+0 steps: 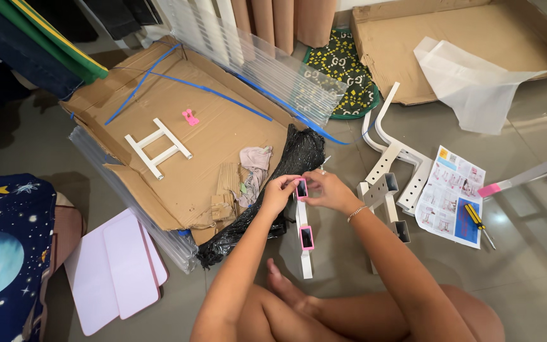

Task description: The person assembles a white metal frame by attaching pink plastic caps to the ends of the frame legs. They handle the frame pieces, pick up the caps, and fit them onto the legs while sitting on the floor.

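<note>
1. Centrally, both hands meet over the grey tiled floor [527, 253]; the left hand [278, 190] and right hand [330, 190] pinch between fingertips a small pink rectangular plastic cap [301, 189] at the top end of a white square metal tube [304, 253].
2. Left thumb and forefinger are pressed together on the cap's left edge; right fingers close on its right edge; a bracelet sits on the right wrist.
3. The tube lies on the floor just ahead of the person's crossed legs; a second pink cap [307, 237] sits midway along it.
4. Just right: white perforated metal frame pieces [400, 171], a printed instruction sheet [451, 193], a yellow-and-black screwdriver [476, 218] lying on it.
5. Left: an opened flat cardboard box [216, 126] bearing a small white ladder-shaped bracket [158, 147]; crumpled black plastic wrap [286, 171] touches the left forearm.
</note>
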